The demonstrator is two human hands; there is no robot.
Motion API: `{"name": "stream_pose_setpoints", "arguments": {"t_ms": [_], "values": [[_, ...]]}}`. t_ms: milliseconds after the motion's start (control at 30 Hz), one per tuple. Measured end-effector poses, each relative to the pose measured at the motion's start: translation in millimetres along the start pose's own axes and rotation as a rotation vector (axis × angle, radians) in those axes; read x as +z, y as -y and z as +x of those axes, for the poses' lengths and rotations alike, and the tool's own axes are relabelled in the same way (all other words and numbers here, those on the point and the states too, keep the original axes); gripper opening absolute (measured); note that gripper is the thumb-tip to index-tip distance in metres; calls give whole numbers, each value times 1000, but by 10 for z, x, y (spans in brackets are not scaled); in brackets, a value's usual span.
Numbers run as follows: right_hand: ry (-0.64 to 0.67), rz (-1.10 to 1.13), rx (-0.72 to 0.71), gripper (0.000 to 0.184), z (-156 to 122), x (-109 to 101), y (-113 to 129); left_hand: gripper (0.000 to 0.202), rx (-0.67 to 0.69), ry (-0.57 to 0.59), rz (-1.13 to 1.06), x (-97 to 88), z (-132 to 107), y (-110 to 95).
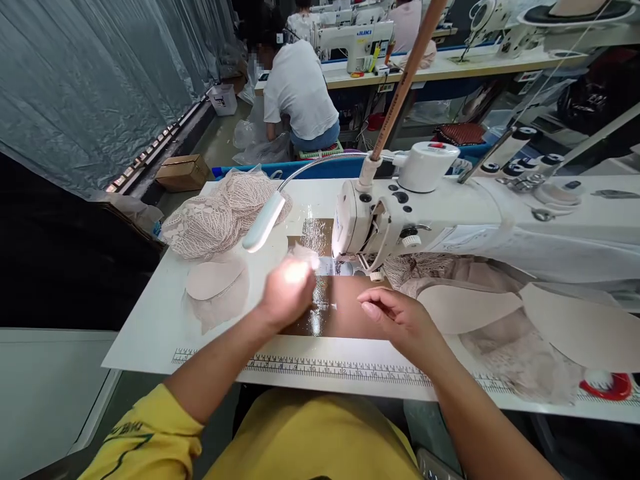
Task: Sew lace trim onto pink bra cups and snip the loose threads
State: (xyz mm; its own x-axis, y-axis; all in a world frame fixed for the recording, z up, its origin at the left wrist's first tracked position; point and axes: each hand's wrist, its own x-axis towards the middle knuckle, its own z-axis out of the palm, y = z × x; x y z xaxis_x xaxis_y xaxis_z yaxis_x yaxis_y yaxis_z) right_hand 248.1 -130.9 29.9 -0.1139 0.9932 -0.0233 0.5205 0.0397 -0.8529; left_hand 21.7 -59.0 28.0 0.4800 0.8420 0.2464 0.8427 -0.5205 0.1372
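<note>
My left hand (pixel 286 291) hovers over the shiny brown plate (pixel 345 313) in front of the white sewing machine (pixel 380 220). It is washed out by the lamp's glare. Its fingers are closed on a small pale fabric piece (pixel 304 255) that sticks up toward the needle area (pixel 350 268). My right hand (pixel 397 315) rests just right of it on the plate, fingers curled and thumb against forefinger. Whether it pinches anything is hidden. A small metal object (pixel 326 307) lies between the hands.
A pile of pink lace (pixel 220 210) and beige cup-shaped pieces (pixel 215 280) lie at the left. More beige pieces (pixel 575 327) and lace lie at the right, near a red item (pixel 606 387). A gooseneck lamp (pixel 264 222) hangs over the table. Another person (pixel 300 87) sits behind.
</note>
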Motion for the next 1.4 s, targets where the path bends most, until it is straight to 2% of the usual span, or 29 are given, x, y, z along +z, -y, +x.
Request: {"name": "stream_pose_setpoints", "arguments": {"t_ms": [100,200,333,500,600,700,833,1067,1400], "values": [[54,-222,-64,25,162,59,31,23,90,131,71,327,91,-368],[91,-374,-135,32,274,161,0,27,121,237,102,446,61,-585],[109,-586,-194,32,284,300,-72,20,136,324,36,301,-7,-598],[105,-746,-226,38,248,362,-124,31,216,390,-450,5,69,-324],[97,-818,-218,45,262,366,-135,27,237,308,-520,51,123,-172],[75,-875,-194,52,285,375,-140,27,265,173,-415,263,122,-96],[58,-895,-173,55,325,396,-142,31,312,129,-322,471,135,-55],[63,-904,-99,56,396,411,-112,32,351,98,-253,475,260,29],[56,-905,-123,55,375,405,-101,31,350,66,-200,521,285,61]]}}
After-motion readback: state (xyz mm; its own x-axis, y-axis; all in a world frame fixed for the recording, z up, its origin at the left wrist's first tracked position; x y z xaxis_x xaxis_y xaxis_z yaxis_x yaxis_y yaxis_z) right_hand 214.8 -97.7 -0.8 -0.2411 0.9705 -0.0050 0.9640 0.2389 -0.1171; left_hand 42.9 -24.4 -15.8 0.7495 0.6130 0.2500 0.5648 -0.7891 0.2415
